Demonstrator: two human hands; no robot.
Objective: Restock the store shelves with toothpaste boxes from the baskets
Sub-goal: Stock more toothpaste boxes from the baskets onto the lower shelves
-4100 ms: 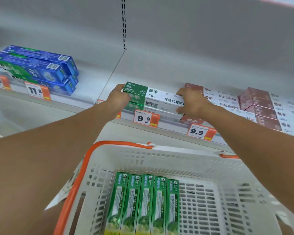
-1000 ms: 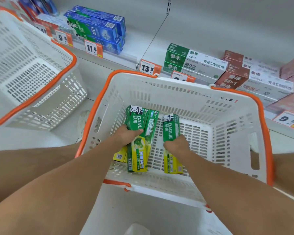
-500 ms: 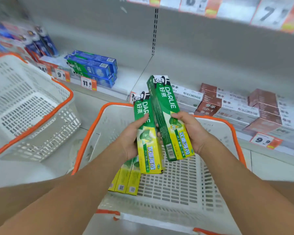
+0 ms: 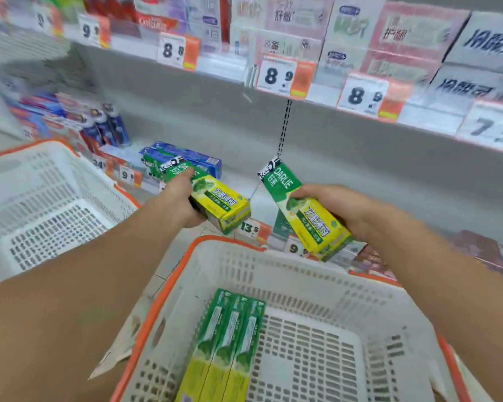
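From the head camera, the one view on offer, both hands were up and loaded in the middle of the frame. The left hand (image 4: 186,203) was closed around a green-and-yellow cardboard toothpaste box (image 4: 215,198), its far end pointing toward the blue toothpaste boxes (image 4: 192,162) stacked on the grey metal lower shelf (image 4: 331,181) at centre left. The right hand (image 4: 340,210) gripped a second green-and-yellow toothpaste box (image 4: 299,210), tilted with its lettered end up, held in the air over the shelf edge just right of centre. Neither box was touching the shelf, so this pair was still in transit by my reading. Down at the bottom centre, the white plastic basket with the orange rim (image 4: 317,274) held three more green-and-yellow boxes (image 4: 230,343) lying side by side against its left part, so at least those were left to go up. At the left edge, a second white basket (image 4: 50,198) showed nothing inside in its visible part. The stretch of lower shelf behind the hands looked bare and ready to take stock, while the upper shelf (image 4: 317,100) across the top, with its white-and-orange price tags (image 4: 285,75), was already packed with boxes. Judged so, the job was well along but not finished.
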